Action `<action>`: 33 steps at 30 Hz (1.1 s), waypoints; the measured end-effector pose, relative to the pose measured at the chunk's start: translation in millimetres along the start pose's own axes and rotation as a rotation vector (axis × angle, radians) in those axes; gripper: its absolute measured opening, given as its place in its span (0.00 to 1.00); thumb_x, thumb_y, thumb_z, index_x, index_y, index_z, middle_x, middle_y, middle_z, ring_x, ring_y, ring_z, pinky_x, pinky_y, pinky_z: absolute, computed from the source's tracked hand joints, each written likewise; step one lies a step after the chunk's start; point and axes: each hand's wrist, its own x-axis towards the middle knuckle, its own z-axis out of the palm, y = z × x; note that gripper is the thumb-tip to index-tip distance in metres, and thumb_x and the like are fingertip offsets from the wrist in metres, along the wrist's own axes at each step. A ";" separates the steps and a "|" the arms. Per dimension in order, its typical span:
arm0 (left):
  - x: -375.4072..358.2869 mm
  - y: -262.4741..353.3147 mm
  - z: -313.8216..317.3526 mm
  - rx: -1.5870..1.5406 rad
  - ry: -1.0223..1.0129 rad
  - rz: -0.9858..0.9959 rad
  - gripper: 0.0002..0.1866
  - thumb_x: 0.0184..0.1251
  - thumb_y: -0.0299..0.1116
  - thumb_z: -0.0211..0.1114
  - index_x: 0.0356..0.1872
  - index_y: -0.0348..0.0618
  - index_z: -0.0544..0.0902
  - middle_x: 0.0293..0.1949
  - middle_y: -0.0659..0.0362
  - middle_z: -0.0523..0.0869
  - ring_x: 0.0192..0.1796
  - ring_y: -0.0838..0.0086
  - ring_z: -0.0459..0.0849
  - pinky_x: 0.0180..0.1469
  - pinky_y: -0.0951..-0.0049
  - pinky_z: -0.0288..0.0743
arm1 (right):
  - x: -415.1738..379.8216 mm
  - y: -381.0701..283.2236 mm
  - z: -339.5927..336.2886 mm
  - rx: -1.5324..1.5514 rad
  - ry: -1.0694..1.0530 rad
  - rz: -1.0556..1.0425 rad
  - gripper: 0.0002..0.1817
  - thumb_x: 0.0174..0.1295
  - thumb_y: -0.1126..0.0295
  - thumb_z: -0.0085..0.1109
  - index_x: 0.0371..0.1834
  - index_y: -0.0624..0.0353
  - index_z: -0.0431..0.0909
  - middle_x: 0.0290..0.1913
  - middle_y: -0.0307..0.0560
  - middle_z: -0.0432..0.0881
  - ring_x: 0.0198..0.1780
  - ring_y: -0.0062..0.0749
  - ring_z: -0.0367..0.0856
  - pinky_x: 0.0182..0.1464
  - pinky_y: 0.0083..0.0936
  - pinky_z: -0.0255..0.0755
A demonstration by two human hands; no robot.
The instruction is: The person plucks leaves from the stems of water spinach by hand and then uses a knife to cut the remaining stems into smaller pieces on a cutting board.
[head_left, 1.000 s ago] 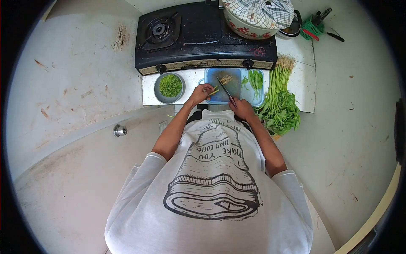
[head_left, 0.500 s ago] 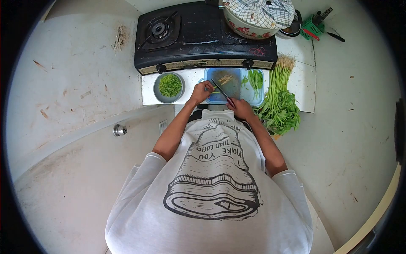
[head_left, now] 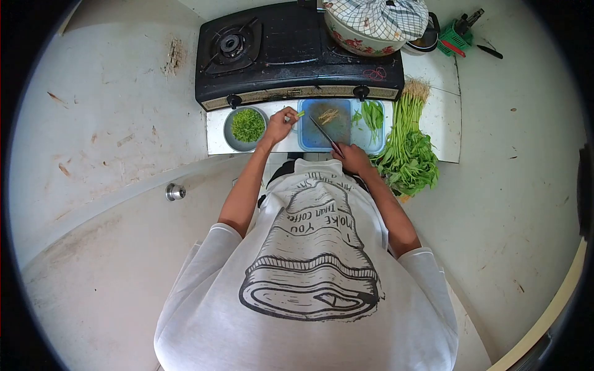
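My left hand (head_left: 282,125) is closed on a short piece of green stem (head_left: 301,114), between the grey bowl and the blue tray. Chopped greens (head_left: 247,125) fill the grey bowl (head_left: 228,137). My right hand (head_left: 351,158) grips a knife (head_left: 325,135), whose blade points up and left over the blue tray (head_left: 303,140). A small pile of pale root ends (head_left: 328,115) lies on the tray, and some green leaves (head_left: 373,117) rest on its right side. Just right of the tray is a large bunch of leafy greens (head_left: 408,136) with its roots toward the stove.
A black gas stove (head_left: 291,62) stands behind the tray. On its right side sits a flowered pot (head_left: 362,44) covered by a checked cloth (head_left: 383,18). A dark pan (head_left: 428,42), a green basket (head_left: 455,40) and another knife (head_left: 490,51) are at the back right.
My left hand has moved left and up off the tray with the green piece. My right hand and the knife are almost where they were.
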 end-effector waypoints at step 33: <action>42.1 23.0 27.7 0.374 -0.084 0.501 0.16 0.67 0.22 0.63 0.56 0.40 0.83 0.50 0.48 0.82 0.55 0.49 0.81 0.61 0.54 0.77 | -24.1 -1.4 -12.2 0.142 0.122 0.174 0.26 0.75 0.44 0.56 0.50 0.59 0.85 0.38 0.67 0.87 0.43 0.67 0.86 0.50 0.55 0.78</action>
